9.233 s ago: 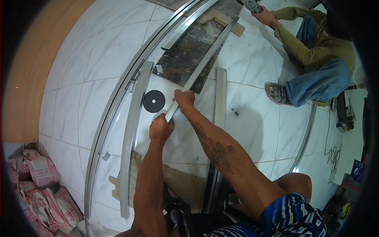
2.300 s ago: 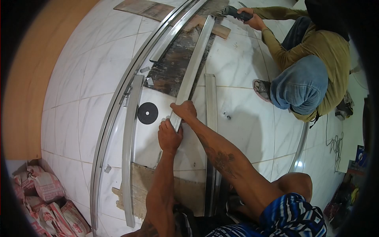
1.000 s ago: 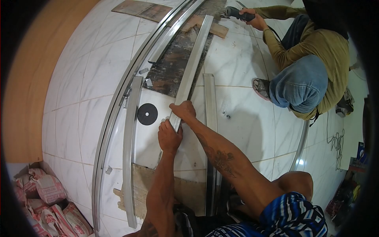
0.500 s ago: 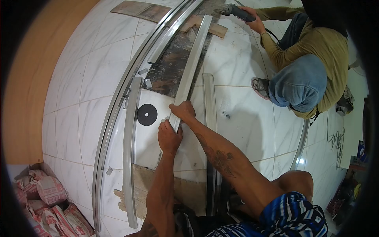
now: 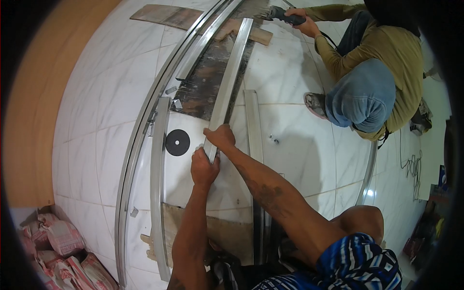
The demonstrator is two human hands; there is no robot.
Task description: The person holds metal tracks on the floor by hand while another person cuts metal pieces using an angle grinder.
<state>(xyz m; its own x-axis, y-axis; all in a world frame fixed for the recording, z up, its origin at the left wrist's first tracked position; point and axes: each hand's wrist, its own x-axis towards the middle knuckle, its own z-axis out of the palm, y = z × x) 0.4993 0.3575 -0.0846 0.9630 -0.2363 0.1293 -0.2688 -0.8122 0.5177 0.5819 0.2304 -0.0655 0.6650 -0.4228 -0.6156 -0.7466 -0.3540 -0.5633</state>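
A long metal channel (image 5: 229, 79) slants away from me, its far end over a brown board. My left hand (image 5: 205, 167) is closed around its near end. Just above, my right hand (image 5: 221, 137) grips the same channel, fingers wrapped over it. The fingers' undersides are hidden. A black cutting disc (image 5: 170, 147) with a centre hole lies on the tiles left of my hands. Another metal channel (image 5: 158, 183) lies beyond the disc to the left, and a third, shorter-looking channel (image 5: 253, 116) lies to the right, partly behind my right forearm.
At upper right a co-worker crouches, holding an angle grinder (image 5: 285, 16) near the board's far end. Long curved metal tracks (image 5: 131, 164) run along the left. A dark, worn board (image 5: 198, 92) lies beneath the channel. Several red-and-white bags (image 5: 60, 234) sit at lower left.
The whole view has shifted slightly. Both my hands keep their grip on the channel with little visible movement. The co-worker still holds the angle grinder.
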